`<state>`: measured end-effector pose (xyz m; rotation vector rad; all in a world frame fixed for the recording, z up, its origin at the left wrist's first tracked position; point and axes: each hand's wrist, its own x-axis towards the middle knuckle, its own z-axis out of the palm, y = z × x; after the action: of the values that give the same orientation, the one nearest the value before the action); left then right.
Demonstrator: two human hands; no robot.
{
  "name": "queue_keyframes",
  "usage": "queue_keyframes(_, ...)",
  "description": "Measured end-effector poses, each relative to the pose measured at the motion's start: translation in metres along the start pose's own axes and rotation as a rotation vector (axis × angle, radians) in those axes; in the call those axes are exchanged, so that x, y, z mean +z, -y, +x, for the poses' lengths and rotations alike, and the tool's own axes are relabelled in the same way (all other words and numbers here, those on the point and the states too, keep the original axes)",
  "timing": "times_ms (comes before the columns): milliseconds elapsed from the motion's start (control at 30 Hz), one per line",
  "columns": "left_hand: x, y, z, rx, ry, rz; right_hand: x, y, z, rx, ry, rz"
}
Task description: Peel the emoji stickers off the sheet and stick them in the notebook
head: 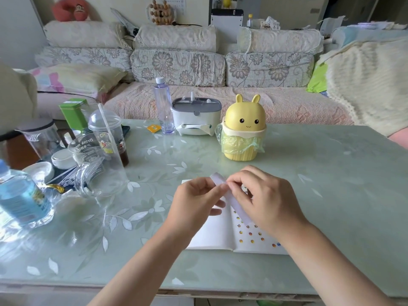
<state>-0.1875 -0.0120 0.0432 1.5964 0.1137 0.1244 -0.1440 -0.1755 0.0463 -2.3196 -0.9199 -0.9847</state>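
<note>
An open white notebook lies on the table in front of me, with several small coloured emoji stickers on its right page. Above it I hold a pale, translucent sticker sheet, bent into a long strip. My left hand pinches the sheet's upper end from the left. My right hand pinches at the same upper end with fingertips curled, and its palm hides part of the sheet and the right page.
A yellow bunny-shaped desk bin stands behind the notebook. A tissue box and clear bottle stand farther back. Cups, a glass jug, jars and a blue water bottle crowd the left side. A sofa lies beyond the table.
</note>
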Motion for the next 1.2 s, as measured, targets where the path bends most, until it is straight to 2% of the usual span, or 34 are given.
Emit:
queue_keyframes(67, -0.001, 0.007, 0.003, 0.163, -0.106, 0.132, 0.002, -0.004, 0.001, -0.12, -0.047, -0.082)
queue_keyframes(133, -0.009, 0.015, 0.01, 0.449, -0.171, 0.427, 0.006, -0.006, 0.0, -0.199, -0.073, -0.129)
queue_keyframes(200, -0.02, 0.024, 0.017, 0.668, -0.138, 0.718, 0.017, -0.009, -0.008, -0.217, -0.038, -0.125)
queue_keyframes(233, -0.025, 0.031, 0.02, 0.679, -0.09, 0.794, 0.025, -0.01, -0.015, -0.215, 0.007, -0.119)
queue_keyframes(367, -0.037, 0.071, 0.024, 0.42, 0.181, 0.905, 0.054, -0.017, -0.044, -0.186, 0.215, -0.063)
queue_keyframes(467, -0.041, 0.085, 0.023, 0.353, 0.285, 0.947, 0.06, -0.015, -0.048, -0.162, 0.323, -0.048)
queue_keyframes(667, -0.043, 0.084, 0.019, 0.348, 0.301, 0.999, 0.054, -0.008, -0.045, 0.186, 0.536, 0.046)
queue_keyframes(867, -0.037, 0.083, 0.016, 0.284, 0.249, 1.007, 0.056, -0.006, -0.046, 0.367, 0.657, 0.113)
queue_keyframes(1100, -0.035, 0.085, 0.014, 0.26, 0.236, 0.977, 0.056, -0.006, -0.037, 0.415, 0.746, 0.149)
queue_keyframes(1200, -0.034, 0.083, 0.011, 0.247, 0.242, 0.981, 0.055, -0.004, -0.038, 0.342, 0.729, 0.095)
